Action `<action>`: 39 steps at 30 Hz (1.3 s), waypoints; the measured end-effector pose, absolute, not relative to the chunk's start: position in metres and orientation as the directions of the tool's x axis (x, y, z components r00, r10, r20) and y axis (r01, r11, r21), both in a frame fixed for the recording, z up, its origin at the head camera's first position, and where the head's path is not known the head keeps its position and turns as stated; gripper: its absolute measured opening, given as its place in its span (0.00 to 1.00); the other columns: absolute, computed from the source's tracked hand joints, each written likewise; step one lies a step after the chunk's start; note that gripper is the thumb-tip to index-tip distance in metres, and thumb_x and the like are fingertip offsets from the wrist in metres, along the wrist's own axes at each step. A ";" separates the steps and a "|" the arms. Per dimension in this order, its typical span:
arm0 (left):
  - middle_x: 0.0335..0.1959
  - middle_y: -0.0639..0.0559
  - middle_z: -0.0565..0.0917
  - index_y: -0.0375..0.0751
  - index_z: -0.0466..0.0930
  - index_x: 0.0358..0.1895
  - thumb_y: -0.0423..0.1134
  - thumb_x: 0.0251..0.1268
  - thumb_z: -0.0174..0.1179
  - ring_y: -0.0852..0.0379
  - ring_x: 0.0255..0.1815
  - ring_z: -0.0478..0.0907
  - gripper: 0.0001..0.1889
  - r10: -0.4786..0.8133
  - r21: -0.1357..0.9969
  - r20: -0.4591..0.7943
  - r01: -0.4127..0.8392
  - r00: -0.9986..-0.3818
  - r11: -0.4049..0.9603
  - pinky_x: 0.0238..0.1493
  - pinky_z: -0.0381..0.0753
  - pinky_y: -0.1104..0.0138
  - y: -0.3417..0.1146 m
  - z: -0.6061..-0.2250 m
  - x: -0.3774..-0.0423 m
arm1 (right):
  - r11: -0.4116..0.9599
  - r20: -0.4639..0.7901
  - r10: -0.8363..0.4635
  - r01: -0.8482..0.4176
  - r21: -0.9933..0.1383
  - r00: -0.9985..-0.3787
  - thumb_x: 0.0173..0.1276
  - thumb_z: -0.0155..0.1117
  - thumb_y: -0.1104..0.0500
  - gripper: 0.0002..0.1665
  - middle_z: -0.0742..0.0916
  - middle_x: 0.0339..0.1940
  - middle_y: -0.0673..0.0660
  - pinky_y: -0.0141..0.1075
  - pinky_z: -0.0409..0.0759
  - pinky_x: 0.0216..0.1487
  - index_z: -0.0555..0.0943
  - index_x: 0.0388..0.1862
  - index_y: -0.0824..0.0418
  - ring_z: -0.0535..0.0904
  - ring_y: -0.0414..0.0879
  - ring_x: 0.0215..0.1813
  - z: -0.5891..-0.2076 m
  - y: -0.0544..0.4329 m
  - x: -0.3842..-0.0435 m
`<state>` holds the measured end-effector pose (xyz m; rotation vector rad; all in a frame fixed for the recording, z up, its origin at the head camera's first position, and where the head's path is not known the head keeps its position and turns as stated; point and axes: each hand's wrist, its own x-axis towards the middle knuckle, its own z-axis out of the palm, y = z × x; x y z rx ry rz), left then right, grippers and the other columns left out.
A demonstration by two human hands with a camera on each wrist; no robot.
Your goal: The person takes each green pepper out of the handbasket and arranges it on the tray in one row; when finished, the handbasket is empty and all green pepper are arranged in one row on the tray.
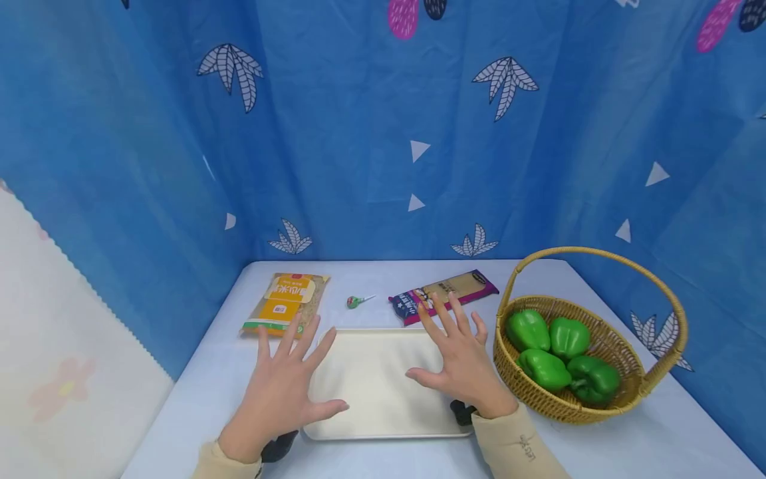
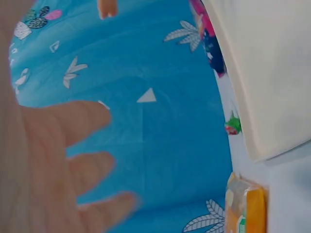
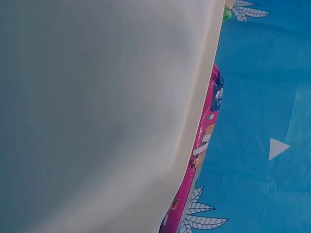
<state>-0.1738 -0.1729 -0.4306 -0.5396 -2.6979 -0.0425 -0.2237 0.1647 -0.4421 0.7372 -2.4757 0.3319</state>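
Note:
Both hands hover over the near side of a cream rectangular tray (image 1: 377,386) with fingers spread, holding nothing. My left hand (image 1: 281,396) overlaps the tray's left edge in the head view, its fingertips reaching toward a yellow-and-clear bag of grain (image 1: 291,298). In the left wrist view, part of the left hand (image 2: 53,170) shows with fingers apart. My right hand (image 1: 463,366) lies over the tray's right side; its fingertips overlap a purple food packet (image 1: 473,287) behind. The right wrist view shows the tray (image 3: 97,107) and packet, but no hand.
A small lollipop (image 1: 353,302) with a green-and-red wrapper lies behind the tray, between bag and packet. On the right stands a wicker basket (image 1: 520,386) with a tall handle, containing several green bell peppers (image 1: 543,370). Blue patterned cloth (image 1: 371,133) hangs behind the white table (image 1: 197,379).

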 end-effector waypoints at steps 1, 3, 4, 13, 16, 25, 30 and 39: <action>0.83 0.49 0.59 0.59 0.64 0.80 0.85 0.45 0.59 0.38 0.73 0.71 0.58 0.337 -0.027 0.343 0.349 -0.877 0.937 0.70 0.50 0.23 -0.173 -0.431 -0.167 | 0.822 0.553 -0.434 -0.564 -0.080 -0.711 0.59 0.50 0.13 0.65 0.48 0.88 0.53 0.75 0.45 0.70 0.55 0.86 0.49 0.40 0.61 0.87 -0.442 0.165 -0.224; 0.81 0.50 0.65 0.57 0.65 0.79 0.83 0.50 0.58 0.47 0.49 0.86 0.55 0.272 0.040 0.250 0.291 -0.929 0.956 0.64 0.74 0.38 -0.174 -0.435 -0.156 | 0.822 0.554 -0.432 -0.564 -0.084 -0.712 0.59 0.49 0.13 0.65 0.49 0.88 0.54 0.75 0.45 0.70 0.55 0.85 0.49 0.40 0.61 0.87 -0.441 0.165 -0.223; 0.79 0.50 0.68 0.56 0.65 0.80 0.82 0.53 0.58 0.50 0.37 0.86 0.53 0.244 0.081 0.195 0.263 -0.950 0.961 0.53 0.82 0.46 -0.174 -0.437 -0.152 | 0.822 0.553 -0.430 -0.563 -0.086 -0.713 0.60 0.48 0.12 0.65 0.49 0.88 0.54 0.75 0.45 0.70 0.56 0.85 0.50 0.40 0.61 0.87 -0.441 0.165 -0.223; 0.72 0.48 0.77 0.38 0.69 0.76 0.59 0.68 0.64 0.46 0.58 0.85 0.40 0.246 0.292 -0.052 0.221 -0.968 0.931 0.56 0.79 0.42 -0.192 -0.472 -0.149 | 0.802 0.645 -0.387 -0.586 -0.118 -0.659 0.64 0.43 0.14 0.60 0.58 0.86 0.58 0.75 0.45 0.70 0.61 0.84 0.50 0.48 0.65 0.84 -0.415 0.180 -0.230; 0.70 0.50 0.79 0.38 0.70 0.75 0.57 0.69 0.64 0.47 0.57 0.86 0.38 0.262 0.295 -0.042 0.238 -0.964 0.925 0.55 0.79 0.42 -0.193 -0.479 -0.151 | 0.776 0.742 -0.336 -0.617 -0.131 -0.580 0.69 0.56 0.26 0.48 0.76 0.74 0.62 0.68 0.59 0.66 0.74 0.75 0.57 0.67 0.64 0.75 -0.396 0.202 -0.236; 0.70 0.52 0.79 0.39 0.70 0.75 0.53 0.70 0.63 0.51 0.57 0.86 0.35 0.263 0.307 -0.042 0.238 -0.964 0.921 0.57 0.79 0.42 -0.197 -0.484 -0.153 | 0.812 0.937 -0.153 -0.580 -0.062 -0.314 0.66 0.58 0.58 0.23 0.66 0.10 0.48 0.35 0.52 0.15 0.66 0.12 0.53 0.55 0.36 0.16 -0.353 0.277 -0.264; 0.68 0.51 0.81 0.39 0.72 0.74 0.54 0.69 0.64 0.52 0.53 0.87 0.36 0.257 0.320 -0.049 0.229 -0.965 0.919 0.57 0.79 0.43 -0.197 -0.486 -0.154 | 0.875 0.915 -0.095 -0.471 -0.111 -0.393 0.70 0.55 0.60 0.26 0.60 0.10 0.47 0.35 0.48 0.16 0.61 0.11 0.52 0.48 0.34 0.16 -0.375 0.299 -0.289; 0.68 0.51 0.81 0.40 0.72 0.74 0.56 0.68 0.64 0.57 0.46 0.86 0.36 0.250 0.318 -0.036 0.226 -0.968 0.921 0.56 0.80 0.44 -0.197 -0.485 -0.155 | 0.927 0.614 0.106 -0.145 -0.346 -0.782 0.73 0.53 0.53 0.18 0.76 0.21 0.57 0.40 0.61 0.18 0.73 0.22 0.57 0.68 0.49 0.20 -0.408 0.314 -0.298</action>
